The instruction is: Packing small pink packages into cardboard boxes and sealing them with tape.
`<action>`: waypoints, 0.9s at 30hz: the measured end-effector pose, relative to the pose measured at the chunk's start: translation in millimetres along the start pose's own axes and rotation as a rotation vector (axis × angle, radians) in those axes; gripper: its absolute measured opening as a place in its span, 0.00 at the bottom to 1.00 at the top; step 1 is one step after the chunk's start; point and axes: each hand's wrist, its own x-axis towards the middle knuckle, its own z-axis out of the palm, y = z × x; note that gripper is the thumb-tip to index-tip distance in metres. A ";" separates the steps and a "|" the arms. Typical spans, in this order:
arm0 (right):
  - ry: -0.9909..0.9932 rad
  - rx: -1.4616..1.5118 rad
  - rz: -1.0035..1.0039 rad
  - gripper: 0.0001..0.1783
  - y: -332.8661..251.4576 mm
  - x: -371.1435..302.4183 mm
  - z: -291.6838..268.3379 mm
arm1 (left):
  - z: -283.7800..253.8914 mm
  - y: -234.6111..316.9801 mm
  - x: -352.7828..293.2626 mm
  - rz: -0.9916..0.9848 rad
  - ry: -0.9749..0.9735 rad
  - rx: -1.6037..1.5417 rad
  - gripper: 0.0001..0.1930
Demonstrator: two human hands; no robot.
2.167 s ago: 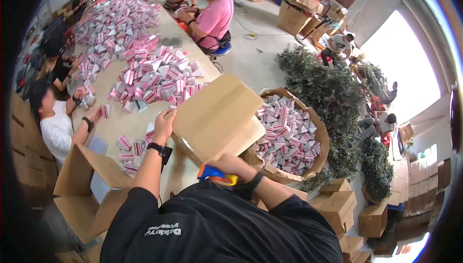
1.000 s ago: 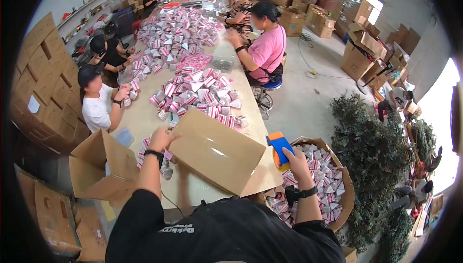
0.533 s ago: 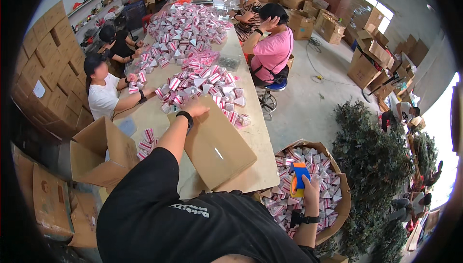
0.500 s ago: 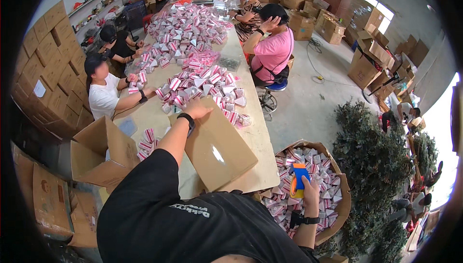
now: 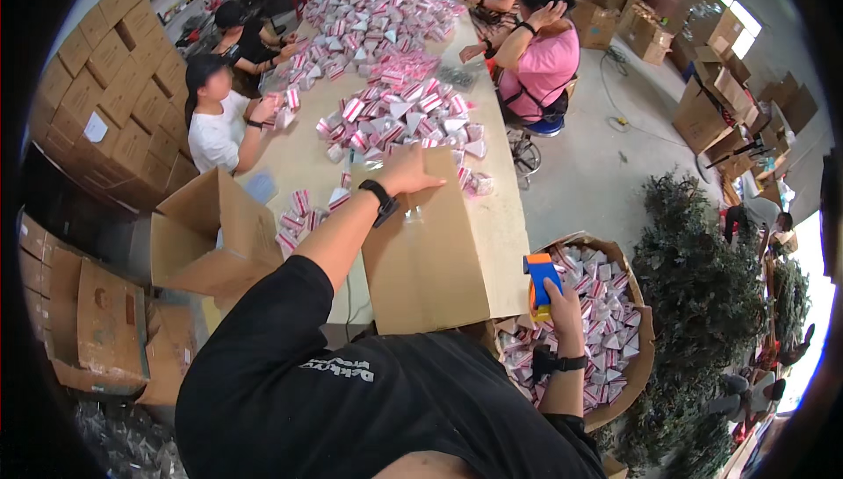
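Observation:
A closed cardboard box (image 5: 423, 255) sits in front of me at the near end of the table, tape along its middle seam. My left hand (image 5: 411, 170) grips its far edge, thumb stretched across the cardboard and the other fingers partly hidden. Off to the right, my right hand (image 5: 563, 305) is wrapped round a blue and orange tape dispenser (image 5: 542, 275), held above a large carton (image 5: 647, 325) full of small pink-and-white striped packets (image 5: 606, 303). More such packets are heaped on the table (image 5: 502, 255) beyond the box.
An open, upright carton (image 5: 211, 237) stands at the table's left edge. Co-workers sit along both sides, one in white (image 5: 219, 132), another in pink (image 5: 546, 71). Stacked cartons (image 5: 114, 84) line the left wall. Dark green foliage (image 5: 698, 286) lies on the right.
The box has turned straighter to me and shifted nearer, with my left hand at its far edge. My right hand still holds the tape dispenser. The whole view has shifted.

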 end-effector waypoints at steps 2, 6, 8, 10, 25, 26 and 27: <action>-0.002 0.086 -0.071 0.17 -0.5 10.2 10.7 | -6.4 27.4 -4.9 0.054 -0.026 0.046 0.48; 0.041 0.002 -0.067 0.17 4.2 13.5 17.6 | -17.3 86.0 -9.7 0.206 -0.120 0.069 0.50; 0.017 0.042 -0.045 0.18 -2.8 7.6 23.7 | -8.1 101.5 -10.9 0.268 -0.081 0.095 0.50; 0.077 -0.063 -0.026 0.18 -12.2 -3.2 25.6 | 4.0 123.9 -10.1 0.342 -0.042 0.117 0.49; 0.322 -0.117 0.057 0.19 16.2 -33.3 6.3 | 103.1 181.1 -147.4 0.914 -0.234 0.076 0.64; 0.338 -0.114 0.058 0.19 16.1 -29.3 1.4 | 78.5 180.2 -160.3 0.875 -0.354 0.148 0.60; 0.366 -0.117 0.071 0.19 16.6 -28.9 -1.8 | 68.0 168.5 -166.8 0.861 -0.389 0.131 0.58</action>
